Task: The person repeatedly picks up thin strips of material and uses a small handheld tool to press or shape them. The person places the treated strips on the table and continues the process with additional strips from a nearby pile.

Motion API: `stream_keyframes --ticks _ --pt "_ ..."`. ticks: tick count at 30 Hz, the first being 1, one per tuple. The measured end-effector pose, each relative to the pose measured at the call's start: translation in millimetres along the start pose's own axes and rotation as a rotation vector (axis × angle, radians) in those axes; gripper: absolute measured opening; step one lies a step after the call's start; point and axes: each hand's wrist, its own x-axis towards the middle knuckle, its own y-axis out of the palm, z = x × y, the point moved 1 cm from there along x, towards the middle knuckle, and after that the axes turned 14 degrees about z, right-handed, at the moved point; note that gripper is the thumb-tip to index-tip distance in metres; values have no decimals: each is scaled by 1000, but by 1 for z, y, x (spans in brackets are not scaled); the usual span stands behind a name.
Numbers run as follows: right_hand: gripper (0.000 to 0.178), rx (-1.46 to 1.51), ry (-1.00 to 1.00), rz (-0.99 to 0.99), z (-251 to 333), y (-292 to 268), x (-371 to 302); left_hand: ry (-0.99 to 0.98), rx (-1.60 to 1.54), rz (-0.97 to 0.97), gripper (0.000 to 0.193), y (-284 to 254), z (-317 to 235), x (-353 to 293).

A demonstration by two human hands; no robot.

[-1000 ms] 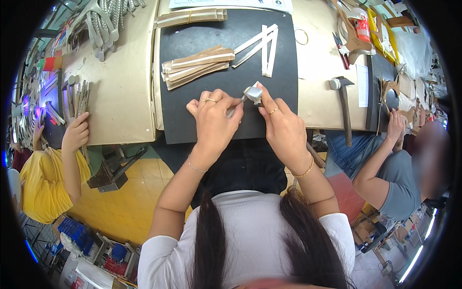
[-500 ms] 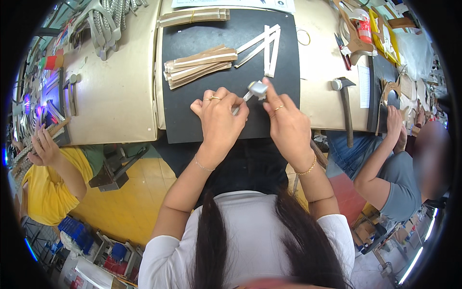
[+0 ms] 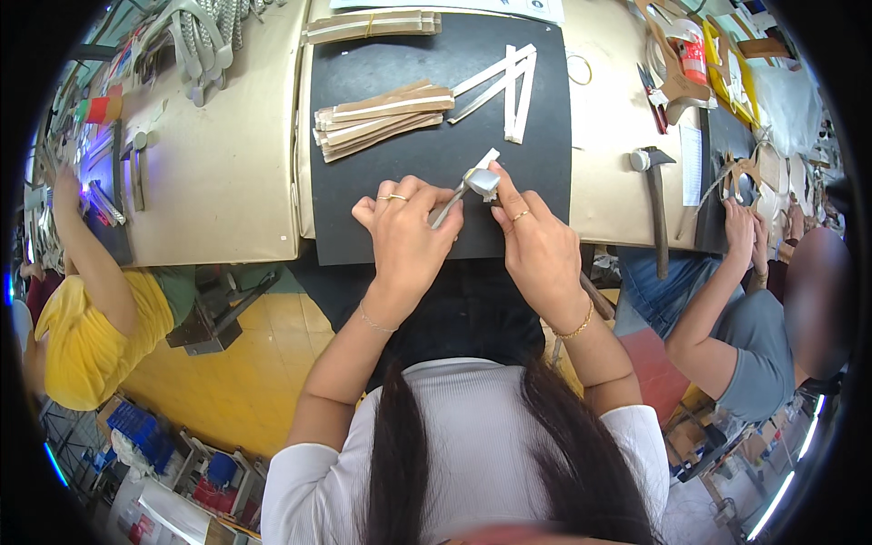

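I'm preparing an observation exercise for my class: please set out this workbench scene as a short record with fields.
Left hand: closed around the shaft of a grey metal tool
Right hand: at the tool's wide end, beside a short white strip; exact grip unclear
Mat: black, beneath the tool
Brown strips: loose pile on the mat, beyond the left hand
Long white strips: on the mat, right of the pile
Hammer: right of the mat, handle overhanging the table edge
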Motion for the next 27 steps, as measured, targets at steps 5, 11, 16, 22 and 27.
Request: stream_keyframes --ticks 5,11,16,22,27 --pt "51 1 6 0 0 -2 2 2 9 1 8 2 0 1" --pt "57 137 -78 -120 8 -12 -5 -14 26 14 7 1 -3 2" --pt "60 30 -63 -36 7 -10 3 -11 40 17 8 1 -4 5" --pt "53 158 -197 -260 5 -8 -2 -6 35 6 8 2 -4 3" --pt "53 -29 -30 50 5 1 -4 12 74 -18 11 2 -3 -2"
